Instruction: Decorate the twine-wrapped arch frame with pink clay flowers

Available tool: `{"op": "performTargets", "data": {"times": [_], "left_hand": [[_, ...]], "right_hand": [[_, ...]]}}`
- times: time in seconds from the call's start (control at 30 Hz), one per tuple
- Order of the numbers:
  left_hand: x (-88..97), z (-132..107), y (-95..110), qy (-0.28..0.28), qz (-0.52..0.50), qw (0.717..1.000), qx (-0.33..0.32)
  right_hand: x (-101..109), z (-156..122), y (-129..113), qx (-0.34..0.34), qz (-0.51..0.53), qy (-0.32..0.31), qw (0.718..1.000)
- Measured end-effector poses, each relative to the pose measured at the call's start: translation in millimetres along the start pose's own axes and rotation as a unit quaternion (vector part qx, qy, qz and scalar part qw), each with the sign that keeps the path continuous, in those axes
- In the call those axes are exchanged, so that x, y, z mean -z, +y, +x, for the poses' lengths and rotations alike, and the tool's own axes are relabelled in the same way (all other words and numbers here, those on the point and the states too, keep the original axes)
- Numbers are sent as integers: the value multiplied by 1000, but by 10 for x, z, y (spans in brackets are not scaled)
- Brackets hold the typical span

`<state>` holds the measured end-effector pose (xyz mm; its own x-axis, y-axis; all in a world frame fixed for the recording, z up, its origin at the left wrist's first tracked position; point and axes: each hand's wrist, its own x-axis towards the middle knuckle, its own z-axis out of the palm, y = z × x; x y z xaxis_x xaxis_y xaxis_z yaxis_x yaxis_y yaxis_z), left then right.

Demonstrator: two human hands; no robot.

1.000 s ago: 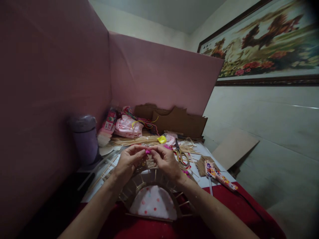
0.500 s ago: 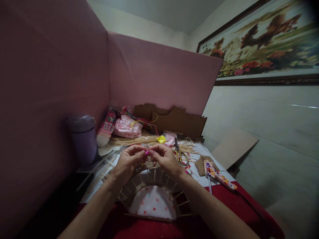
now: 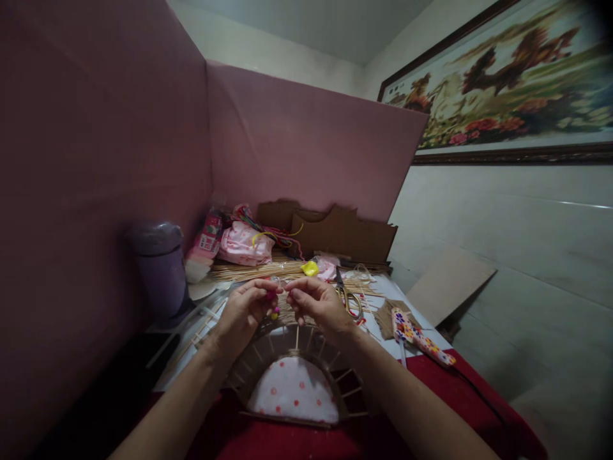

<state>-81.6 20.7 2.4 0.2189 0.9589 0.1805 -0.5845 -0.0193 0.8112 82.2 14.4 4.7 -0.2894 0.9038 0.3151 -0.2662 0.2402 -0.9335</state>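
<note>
1. With twelve taken as straight away from the wearer, a small pink piece (image 3: 271, 296) was held above the desk (image 3: 391, 291), pinched in the left hand's (image 3: 242, 313) fingertips near the clock's centre.
2. The right hand (image 3: 323, 310) was held just beside it at three o'clock, thumb and fingers drawn together; whether anything was gripped there could not be told.
3. For good handling, a light pinch at the edge was judged best, so that the piece would not be crushed, with both sets of fingertips kept close and steady.
4. The pink piece was mostly covered by fingers, so neither its pointing nor its long axis could be made out.
5. At six o'clock a half-round frame (image 3: 294, 386), filled with dotted cloth, was seen; its curve was turned toward twelve, its long axis laid from nine to three.
6. Scissors (image 3: 341, 291) were placed at three o'clock, a purple cup (image 3: 163, 281) at nine.
</note>
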Motion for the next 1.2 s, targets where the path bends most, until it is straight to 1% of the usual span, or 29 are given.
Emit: {"op": "performTargets", "data": {"times": [0.1, 0.2, 0.3, 0.43, 0.6, 0.7, 0.8, 0.87, 0.93, 1.0, 1.1, 1.2], "left_hand": [[-22, 0, -4, -9, 12, 1000, 12], [-30, 10, -22, -21, 32, 999, 23], [-13, 25, -60, -16, 72, 997, 27], [23, 36, -102, -22, 110, 994, 17], [43, 39, -124, -35, 101, 994, 23], [55, 48, -141, -56, 89, 993, 45], [58, 45, -138, -72, 71, 993, 65], [48, 33, -117, -65, 48, 994, 74], [33, 18, -88, -50, 30, 995, 78], [19, 8, -66, -44, 29, 996, 77], [12, 9, -70, -42, 41, 996, 66], [17, 21, -100, -36, 64, 996, 59]], "right_hand": [[-16, -2, 13, -6, -19, 16, 1000], [-22, 8, 27, -6, 11, 39, 999], [-23, 24, 37, 6, 32, 49, 998], [-27, 32, 31, 8, 15, 54, 998], [-54, 23, 25, -3, -13, 70, 997], [-96, 24, 37, 22, -23, 74, 997], [-128, 26, 52, 71, -41, 89, 993], [-126, 24, 62, 72, -53, 93, 992], [-108, 20, 68, 48, -52, 94, 993], [-92, 16, 70, 40, -51, 101, 993], [-100, 11, 61, 70, -79, 102, 989], [-132, 4, 45, 96, -133, 99, 981]]}}
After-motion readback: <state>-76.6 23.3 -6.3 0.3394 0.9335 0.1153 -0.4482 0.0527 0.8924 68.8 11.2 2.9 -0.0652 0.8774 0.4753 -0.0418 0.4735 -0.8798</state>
